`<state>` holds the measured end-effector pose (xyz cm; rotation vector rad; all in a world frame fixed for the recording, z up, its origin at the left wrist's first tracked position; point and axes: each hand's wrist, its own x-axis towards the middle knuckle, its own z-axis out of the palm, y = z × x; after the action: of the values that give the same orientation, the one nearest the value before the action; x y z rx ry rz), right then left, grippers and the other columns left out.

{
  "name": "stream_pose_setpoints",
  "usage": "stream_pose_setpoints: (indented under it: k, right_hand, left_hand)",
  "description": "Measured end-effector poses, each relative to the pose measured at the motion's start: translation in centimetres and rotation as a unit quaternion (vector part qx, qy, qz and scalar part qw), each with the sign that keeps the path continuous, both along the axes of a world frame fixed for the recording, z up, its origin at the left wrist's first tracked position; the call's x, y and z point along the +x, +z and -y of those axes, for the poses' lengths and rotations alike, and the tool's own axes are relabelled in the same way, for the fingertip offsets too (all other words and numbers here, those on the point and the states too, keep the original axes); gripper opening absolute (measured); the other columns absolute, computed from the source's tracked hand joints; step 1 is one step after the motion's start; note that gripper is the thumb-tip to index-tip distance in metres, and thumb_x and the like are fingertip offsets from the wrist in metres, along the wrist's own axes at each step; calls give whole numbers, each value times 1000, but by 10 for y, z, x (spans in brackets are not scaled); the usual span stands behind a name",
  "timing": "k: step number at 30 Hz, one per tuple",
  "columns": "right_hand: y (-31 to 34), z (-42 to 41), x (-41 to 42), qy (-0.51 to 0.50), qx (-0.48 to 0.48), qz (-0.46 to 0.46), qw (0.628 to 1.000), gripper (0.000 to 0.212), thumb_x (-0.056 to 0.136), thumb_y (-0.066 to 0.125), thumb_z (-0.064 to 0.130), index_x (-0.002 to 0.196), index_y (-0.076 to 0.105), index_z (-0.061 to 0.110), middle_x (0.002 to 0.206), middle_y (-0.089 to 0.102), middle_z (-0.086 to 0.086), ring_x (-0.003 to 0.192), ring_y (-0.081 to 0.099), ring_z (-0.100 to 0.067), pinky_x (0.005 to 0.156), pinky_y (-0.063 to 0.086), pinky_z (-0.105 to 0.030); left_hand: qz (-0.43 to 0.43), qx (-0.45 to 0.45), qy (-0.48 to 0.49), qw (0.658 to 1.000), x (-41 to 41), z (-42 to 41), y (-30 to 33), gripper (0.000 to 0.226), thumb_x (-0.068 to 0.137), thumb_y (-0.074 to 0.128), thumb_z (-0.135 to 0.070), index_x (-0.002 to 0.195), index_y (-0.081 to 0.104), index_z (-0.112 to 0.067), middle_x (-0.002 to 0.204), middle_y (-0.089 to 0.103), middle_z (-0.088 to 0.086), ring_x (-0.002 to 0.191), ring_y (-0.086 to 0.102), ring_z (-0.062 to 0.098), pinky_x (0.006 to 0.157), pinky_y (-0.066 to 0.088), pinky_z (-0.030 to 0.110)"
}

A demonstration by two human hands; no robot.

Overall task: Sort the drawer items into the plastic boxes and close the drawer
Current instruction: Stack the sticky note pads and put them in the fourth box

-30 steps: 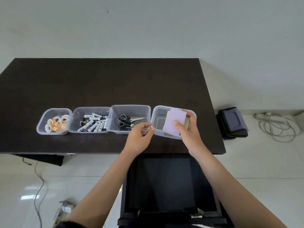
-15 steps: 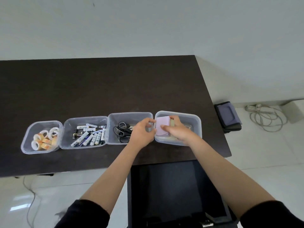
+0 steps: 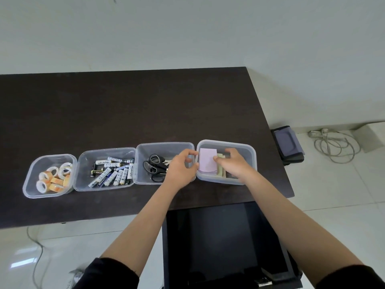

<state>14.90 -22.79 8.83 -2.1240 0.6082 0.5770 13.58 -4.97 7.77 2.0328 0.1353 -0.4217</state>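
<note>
Four clear plastic boxes stand in a row on the dark table. From left they hold tape rolls, batteries and black scissors; the rightmost box holds note pads. A purple note pad lies flat at that box's left side, beside beige pads. My right hand is inside this box, thumb on the purple pad's right edge; whether it grips anything is hidden. My left hand pinches the box's left rim. The black drawer stands open below the table edge.
A dark bag sits on the floor right of the table, with a coiled white cable beyond it. Another cable trails on the floor at lower left. The table's far half is bare dark wood.
My right hand has lowered the purple pad from above the rim to lie flat inside the rightmost box. My left hand moved right onto that box's rim. The camera tilted slightly.
</note>
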Motion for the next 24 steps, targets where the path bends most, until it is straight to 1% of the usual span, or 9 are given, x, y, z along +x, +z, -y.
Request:
stream_pose_setpoints:
  k: [3,6,8,10,12,14,17,19,24]
  right_hand:
    - [-1,-2,-1,19,-2,18,1000,59,85,65,36,136,38,23,135,48,1,118,50,-22,97,48,-39]
    - [-1,-2,2,31,10,31,999,62,82,69,36,135,39,23,134,50,2,114,52,-20,93,52,-40]
    - [0,0,4,36,21,17,999,64,81,70,38,135,39,24,132,50,3,112,53,-20,85,55,-39]
    - [1,-1,5,52,21,-6,998,66,80,70,39,135,37,24,132,51,3,112,53,-21,81,55,-35]
    - [1,-1,6,64,17,-28,997,68,79,70,41,135,35,24,131,52,2,112,53,-21,82,55,-34]
    - [2,0,9,62,20,-39,997,70,78,71,41,135,34,24,130,52,1,111,54,-21,85,56,-37]
    - [6,3,12,55,21,-58,997,67,80,70,41,134,35,21,118,52,2,100,61,-23,85,56,-37]
    - [6,2,11,58,11,-51,997,65,80,70,41,133,38,19,115,54,2,97,62,-22,84,56,-36]
    - [1,1,5,50,14,-16,999,66,79,70,44,133,40,20,127,54,-1,105,59,-22,90,54,-40]
  left_hand:
    - [-2,0,0,1000,0,0,-1,26,87,61,-22,107,55,-36,103,60,2,76,55,21,69,52,36]
    - [0,-6,1,1000,1,0,-2,25,86,61,-21,106,54,-36,101,61,2,76,54,22,72,53,40]
    - [-3,-12,1,1000,1,-1,-4,25,86,61,-21,105,52,-36,101,60,2,76,55,23,71,53,41]
    - [-7,-13,1,1000,1,-1,-4,26,87,61,-21,104,51,-38,102,59,2,77,56,24,72,54,42]
    - [-10,-12,1,1000,1,-1,-4,26,87,60,-23,103,50,-40,102,59,1,82,57,26,77,56,46]
    - [-14,-11,2,1000,1,-1,-4,27,87,60,-24,104,50,-41,102,58,0,88,59,28,80,56,49]
    - [-18,-18,-2,1000,1,-1,-3,26,87,60,-23,103,50,-42,105,58,1,83,55,24,78,56,47]
    - [-17,-21,-4,1000,1,-2,-2,26,87,60,-23,103,50,-41,106,57,1,81,54,22,77,56,46]
    - [-18,-25,-5,1000,2,-3,-2,26,88,59,-19,106,49,-35,103,56,1,74,53,21,70,55,41]
